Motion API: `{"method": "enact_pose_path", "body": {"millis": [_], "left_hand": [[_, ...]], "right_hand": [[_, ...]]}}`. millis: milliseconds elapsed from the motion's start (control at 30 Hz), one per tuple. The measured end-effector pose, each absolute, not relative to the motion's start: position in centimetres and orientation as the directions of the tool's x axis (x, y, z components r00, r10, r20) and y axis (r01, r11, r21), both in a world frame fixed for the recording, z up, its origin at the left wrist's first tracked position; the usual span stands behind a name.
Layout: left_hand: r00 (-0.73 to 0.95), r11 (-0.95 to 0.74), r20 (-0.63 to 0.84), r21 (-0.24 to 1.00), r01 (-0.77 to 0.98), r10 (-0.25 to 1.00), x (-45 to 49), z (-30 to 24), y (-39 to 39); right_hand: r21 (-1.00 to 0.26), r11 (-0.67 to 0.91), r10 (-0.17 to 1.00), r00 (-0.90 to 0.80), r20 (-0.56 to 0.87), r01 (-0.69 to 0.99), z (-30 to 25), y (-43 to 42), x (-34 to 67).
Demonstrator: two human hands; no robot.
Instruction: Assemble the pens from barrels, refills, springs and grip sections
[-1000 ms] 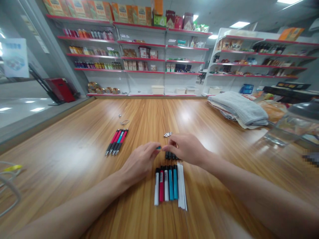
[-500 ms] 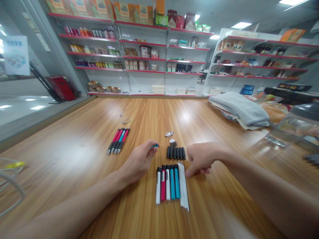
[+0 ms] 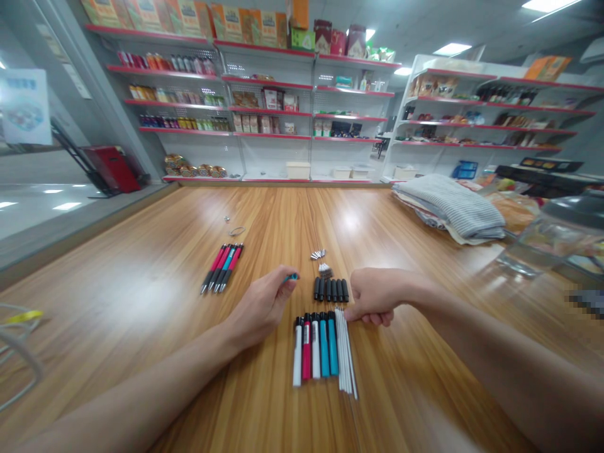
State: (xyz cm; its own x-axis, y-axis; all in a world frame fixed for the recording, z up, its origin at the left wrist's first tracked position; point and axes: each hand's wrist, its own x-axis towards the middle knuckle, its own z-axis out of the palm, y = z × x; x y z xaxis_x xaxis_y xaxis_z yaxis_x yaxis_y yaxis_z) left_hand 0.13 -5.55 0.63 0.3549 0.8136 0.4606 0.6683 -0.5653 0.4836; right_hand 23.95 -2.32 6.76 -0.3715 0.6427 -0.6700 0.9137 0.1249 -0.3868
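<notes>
My left hand (image 3: 264,305) rests on the wooden table (image 3: 141,283), its fingers pinched on a small blue pen part (image 3: 292,277). My right hand (image 3: 375,297) is closed, its fingertips touching the top ends of the white refills (image 3: 346,352). Beside the refills lies a row of pen barrels (image 3: 315,346) in white, red and blue. Above them sit black pen grips (image 3: 331,289), small springs (image 3: 324,270) and metal tips (image 3: 318,254). Several assembled pens (image 3: 221,268) lie to the left.
Folded striped cloth (image 3: 453,204) and a clear container with a dark lid (image 3: 557,239) stand at the right. Two small rings (image 3: 234,230) lie beyond the pens. Store shelves (image 3: 283,100) line the back. A white wire object (image 3: 19,352) sits at the left edge.
My right hand left the black grips, drew back to the right, then closed in on the top of the white refills. My left hand kept the blue part and barely moved.
</notes>
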Motion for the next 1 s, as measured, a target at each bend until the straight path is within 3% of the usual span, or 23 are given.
{"method": "enact_pose_path", "body": {"millis": [333, 500, 567, 633, 700, 767, 867, 1000], "left_hand": [[0.370, -0.577, 0.459, 0.487, 0.655, 0.808, 0.1, 0.6, -5.5], [0.354, -0.602, 0.508, 0.492, 0.629, 0.785, 0.0, 0.2, -5.4], [0.355, -0.610, 0.517, 0.495, 0.618, 0.779, -0.1, 0.1, -5.4], [0.372, -0.621, 0.513, 0.496, 0.606, 0.773, -0.1, 0.1, -5.5], [0.404, -0.639, 0.505, 0.495, 0.588, 0.763, -0.1, 0.4, -5.7], [0.434, -0.659, 0.501, 0.494, 0.567, 0.749, -0.1, 0.6, -5.8], [0.447, -0.668, 0.501, 0.491, 0.559, 0.741, 0.0, 0.9, -5.9], [0.440, -0.667, 0.508, 0.480, 0.570, 0.741, 0.0, 0.8, -5.8]], "right_hand": [[-0.296, 0.174, 0.639, -0.337, -0.691, 0.939, 6.9, -2.2, 24.5], [-0.219, 0.331, 0.662, -0.391, -0.639, 0.918, 7.1, -2.5, 24.5], [-0.287, 0.390, 0.623, -0.481, -0.618, 0.875, 7.3, -2.3, 24.6], [-0.486, 0.370, 0.557, -0.608, -0.566, 0.792, 7.6, -2.1, 24.6], [-0.742, 0.282, 0.549, -0.736, -0.396, 0.609, 8.1, -2.0, 24.3], [-0.923, 0.227, 0.678, -0.731, -0.079, 0.310, 8.3, -2.1, 23.7], [-0.946, 0.322, 0.844, -0.440, 0.306, -0.041, 7.6, -2.4, 22.5], [-0.900, 0.407, 0.862, -0.260, 0.435, -0.158, 5.8, -2.9, 21.4]]}}
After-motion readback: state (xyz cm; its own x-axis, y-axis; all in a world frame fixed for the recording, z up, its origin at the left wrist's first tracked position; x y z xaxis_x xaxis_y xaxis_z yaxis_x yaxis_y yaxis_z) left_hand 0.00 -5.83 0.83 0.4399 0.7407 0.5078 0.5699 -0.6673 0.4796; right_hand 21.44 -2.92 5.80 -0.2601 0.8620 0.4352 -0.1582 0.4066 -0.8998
